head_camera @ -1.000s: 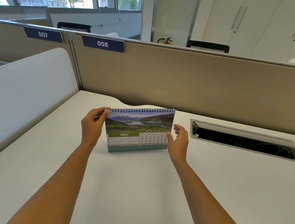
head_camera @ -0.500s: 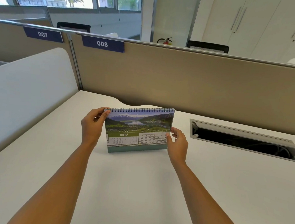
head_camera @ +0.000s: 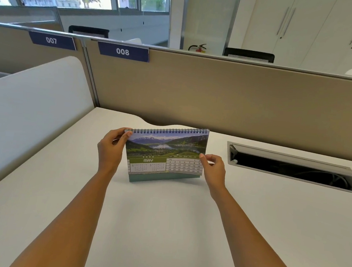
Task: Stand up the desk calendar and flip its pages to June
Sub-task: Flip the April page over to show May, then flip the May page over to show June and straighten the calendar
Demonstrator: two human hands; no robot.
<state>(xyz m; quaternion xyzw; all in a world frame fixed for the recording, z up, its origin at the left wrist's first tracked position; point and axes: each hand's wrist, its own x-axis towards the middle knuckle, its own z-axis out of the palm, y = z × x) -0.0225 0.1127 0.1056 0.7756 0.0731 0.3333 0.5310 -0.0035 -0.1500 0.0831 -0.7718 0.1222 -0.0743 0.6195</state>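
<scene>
The desk calendar (head_camera: 165, 153) stands upright on the white desk (head_camera: 163, 227), spiral binding on top. Its front page shows a mountain lake photo and the word MAY. My left hand (head_camera: 110, 151) grips the calendar's upper left corner by the spiral. My right hand (head_camera: 213, 168) pinches the right edge of the MAY page between thumb and fingers, and the page's lower right part bows slightly away from the stack behind it.
A beige partition (head_camera: 215, 98) with labels 007 and 008 runs behind the desk. A white divider panel (head_camera: 25, 111) borders the left side. An open cable tray (head_camera: 290, 169) with a raised lid is sunk into the desk at right.
My right hand, open beside the calendar a second ago, has closed onto the right edge of the MAY page. The left hand and calendar have stayed put.
</scene>
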